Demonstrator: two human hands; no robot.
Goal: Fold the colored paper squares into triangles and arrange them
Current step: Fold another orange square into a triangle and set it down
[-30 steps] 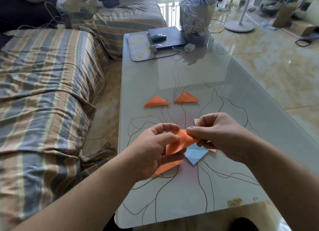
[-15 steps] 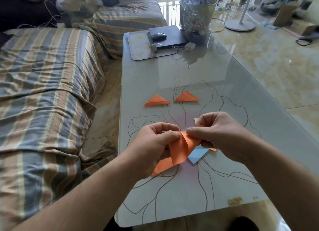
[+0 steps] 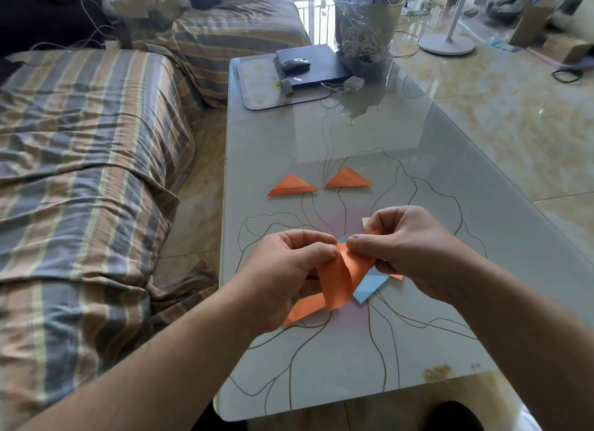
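Two orange triangles (image 3: pixel 292 185) (image 3: pixel 348 178) lie finished side by side on the bench (image 3: pixel 418 147), apart from each other and beyond the hands. Third piece in progress: an orange paper square (image 3: pixel 337 277) is held just above the bench, bent over on itself in a loose curl, not yet creased.

Left hand (image 3: pixel 286 276): thumb and forefinger pinch the paper's top corner; the other fingers curl under it. Right hand (image 3: pixel 414 250): fingers pinch the same corner from the other side, fingertips of both hands nearly touching.

My read: the step is matching opposite corners of the diagonal. The next move calls for holding those corners aligned, laying the sheet flat and pressing the fold line down. Risk is a slipped corner giving a skewed triangle.

Under the hands sits the stock: a blue paper (image 3: pixel 369 286), another orange sheet (image 3: pixel 305 308) poking out lower left, and a pale yellow corner (image 3: pixel 365 222) behind the right hand. I cannot tell how many sheets remain. These crowd the spot where the crease would be pressed.

Far end of the bench: a dark laptop (image 3: pixel 316 68) with a mouse (image 3: pixel 295 64) on it, a mat (image 3: pixel 260 83), a white charger (image 3: pixel 353 83) and a bucket (image 3: pixel 366 22) in crinkled plastic. All well clear of the work. Striped sofa (image 3: pixel 80 157) to the left.
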